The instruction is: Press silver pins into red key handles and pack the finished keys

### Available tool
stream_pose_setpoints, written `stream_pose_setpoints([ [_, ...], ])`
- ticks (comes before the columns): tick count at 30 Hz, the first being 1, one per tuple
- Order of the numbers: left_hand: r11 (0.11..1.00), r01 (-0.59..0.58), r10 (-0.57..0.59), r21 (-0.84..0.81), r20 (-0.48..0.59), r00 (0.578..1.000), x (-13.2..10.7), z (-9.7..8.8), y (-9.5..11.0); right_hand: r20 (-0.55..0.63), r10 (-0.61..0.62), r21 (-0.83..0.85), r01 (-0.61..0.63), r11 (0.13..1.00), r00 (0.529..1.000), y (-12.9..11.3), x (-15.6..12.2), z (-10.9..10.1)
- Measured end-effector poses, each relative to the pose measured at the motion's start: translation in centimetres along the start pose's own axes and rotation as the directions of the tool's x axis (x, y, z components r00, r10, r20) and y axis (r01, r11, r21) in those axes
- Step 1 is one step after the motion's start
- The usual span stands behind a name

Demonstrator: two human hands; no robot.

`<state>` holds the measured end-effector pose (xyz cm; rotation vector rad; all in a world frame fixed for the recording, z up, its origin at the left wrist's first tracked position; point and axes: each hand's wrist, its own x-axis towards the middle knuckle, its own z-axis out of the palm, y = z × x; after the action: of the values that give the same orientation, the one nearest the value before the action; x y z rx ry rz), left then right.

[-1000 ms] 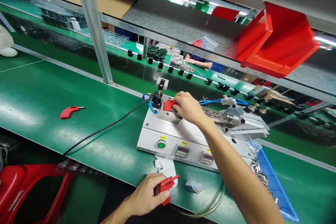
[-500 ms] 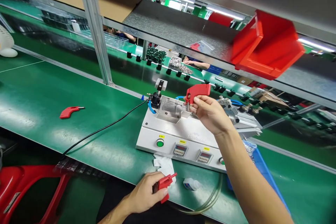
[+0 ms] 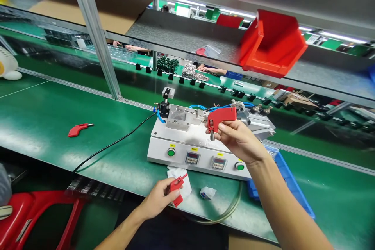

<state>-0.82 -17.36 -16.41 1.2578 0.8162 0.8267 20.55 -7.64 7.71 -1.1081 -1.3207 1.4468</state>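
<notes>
In my right hand [image 3: 244, 138] is a red pistol-shaped plastic part [image 3: 222, 118], pinched between thumb and fingers, with a metal pin pointing down from it. It is held up in front of the grey bench machine [image 3: 178, 134], apart from its metal fixture [image 3: 178, 117]. My left hand [image 3: 158, 199], lower down near the table's front edge, grips another red plastic part [image 3: 176, 190] with a thin red prong sticking out. A third red part [image 3: 77, 130] with a metal pin lies on the green table to the left.
A blue bin [image 3: 285, 179] stands right of the machine. White paper [image 3: 184, 181], a small white bottle [image 3: 208, 192] and a clear hose [image 3: 234, 207] lie in front. A black cable [image 3: 114, 144] crosses the table. Overhead, a red bin [image 3: 274, 45] sits on the shelf [image 3: 187, 31].
My right hand has drawn the red part back from the machine's fixture, towards me. The left hand keeps its red part, a little higher in view. The camera view has shifted.
</notes>
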Motion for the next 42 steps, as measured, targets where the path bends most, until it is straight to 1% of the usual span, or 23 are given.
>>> stream_pose_setpoints([
  [2, 0.998, -0.040, 0.038, -0.054, -0.040, 0.998, 0.0, -0.5, 1.1, -0.004, -0.005, -0.010, 0.005, 1.000, 1.000, 0.1, -1.1, -0.7],
  [3, 0.995, -0.071, 0.066, -0.066, -0.067, 0.996, 0.1, -1.0, 2.1, -0.010, -0.010, -0.015, 0.010, 1.000, 1.000, 0.2, -1.7, -1.0],
  [5, 0.989, -0.139, 0.131, -0.053, -0.133, 0.982, 0.6, -2.1, 4.7, -0.030, -0.018, -0.023, 0.018, 1.000, 0.999, 0.3, -2.6, -1.7],
  [7, 0.978, -0.208, 0.205, 0.007, -0.207, 0.957, 1.6, -3.6, 8.1, -0.050, -0.022, -0.017, 0.021, 1.000, 0.999, 0.5, -3.3, -2.2],
  [9, 0.963, -0.258, 0.271, 0.084, -0.273, 0.923, 3.3, -5.0, 11.7, -0.062, -0.021, -0.019, 0.020, 1.000, 0.998, 0.6, -4.0, -2.8],
  [11, 0.953, -0.273, 0.302, 0.133, -0.325, 0.896, 5.5, -6.3, 14.8, -0.066, -0.028, -0.044, 0.026, 0.999, 0.997, 0.8, -4.4, -3.3],
  [13, 0.957, -0.259, 0.290, 0.133, -0.352, 0.890, 7.6, -7.3, 17.0, -0.073, -0.042, -0.071, 0.037, 0.997, 0.996, 0.9, -4.8, -3.9],
  [14, 0.960, -0.249, 0.278, 0.127, -0.359, 0.891, 8.6, -7.6, 17.7, -0.078, -0.047, -0.079, 0.041, 0.996, 0.996, 1.0, -5.0, -4.2],
  [16, 0.964, -0.232, 0.263, 0.127, -0.363, 0.894, 10.1, -7.8, 18.4, -0.088, -0.052, -0.094, 0.044, 0.995, 0.995, 1.1, -5.3, -4.7],
  [18, 0.962, -0.224, 0.267, 0.158, -0.361, 0.893, 11.0, -7.8, 18.4, -0.099, -0.050, -0.106, 0.040, 0.994, 0.994, 1.1, -5.6, -5.0],
  [22, 0.939, -0.196, 0.292, 0.281, -0.356, 0.888, 11.5, -7.8, 18.2, -0.114, -0.037, -0.103, 0.025, 0.994, 0.993, 1.0, -5.9, -5.3],
  [25, 0.898, -0.157, 0.310, 0.412, -0.337, 0.889, 11.6, -8.0, 18.8, -0.117, -0.048, -0.111, 0.035, 0.993, 0.992, 0.9, -6.0, -5.2],
  [28, 0.828, -0.081, 0.295, 0.554, -0.309, 0.904, 12.2, -8.3, 19.9, -0.111, -0.055, -0.104, 0.044, 0.994, 0.992, 0.8, -5.9, -4.8],
  [31, 0.720, 0.009, 0.265, 0.694, -0.287, 0.921, 13.3, -8.0, 21.2, -0.082, -0.059, -0.107, 0.050, 0.993, 0.995, 0.7, -5.8, -4.4],
  [34, 0.565, 0.073, 0.259, 0.822, -0.261, 0.930, 14.5, -7.3, 21.9, -0.063, -0.066, -0.118, 0.058, 0.991, 0.996, 0.6, -5.9, -4.3],
  [38, 0.340, 0.136, 0.272, 0.931, -0.236, 0.933, 15.8, -6.2, 21.7, -0.075, -0.056, -0.094, 0.048, 0.994, 0.996, 0.5, -6.2, -4.4],
  [42, 0.176, 0.190, 0.261, 0.966, -0.232, 0.937, 16.3, -5.4, 21.3, -0.101, -0.054, -0.125, 0.041, 0.991, 0.993, 0.5, -7.0, -4.6],
])
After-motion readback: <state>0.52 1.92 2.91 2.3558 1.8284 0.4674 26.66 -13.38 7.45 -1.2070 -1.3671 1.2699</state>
